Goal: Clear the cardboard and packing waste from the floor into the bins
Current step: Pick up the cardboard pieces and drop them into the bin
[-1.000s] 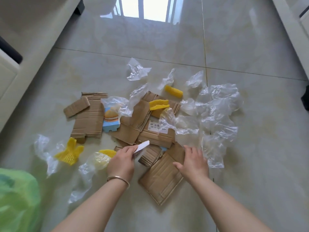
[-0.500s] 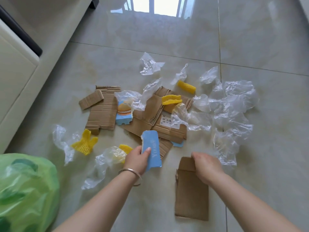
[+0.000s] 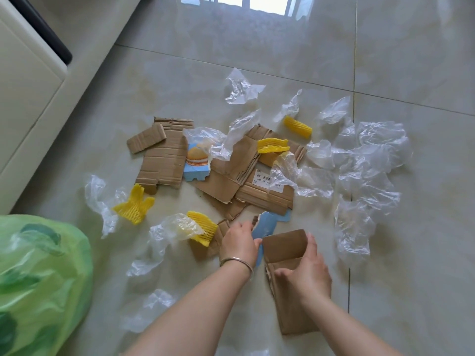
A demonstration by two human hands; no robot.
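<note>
You are in the gathering step: both hands sit low in the centre of the frame, stacking flat pieces before anything goes to a bin. Your right hand (image 3: 305, 274) is closed over a folded brown cardboard piece (image 3: 288, 255), thumb on its near face, its lower end trailing toward the bottom of the frame. Your left hand (image 3: 239, 244) is curled around a blue printed card (image 3: 266, 226), bringing it against the cardboard's left edge.

The rest of the waste lies scattered across the floor (image 3: 257, 52) mid-frame: more cardboard (image 3: 160, 158), clear plastic wrap (image 3: 370, 170) at the right, yellow foam netting (image 3: 135, 208) at the left. A green bag (image 3: 38, 278) fills the lower left corner.

Next, I judge, you need the card tucked onto the cardboard so one hand can carry both, then a reach leftward to the bag.
</note>
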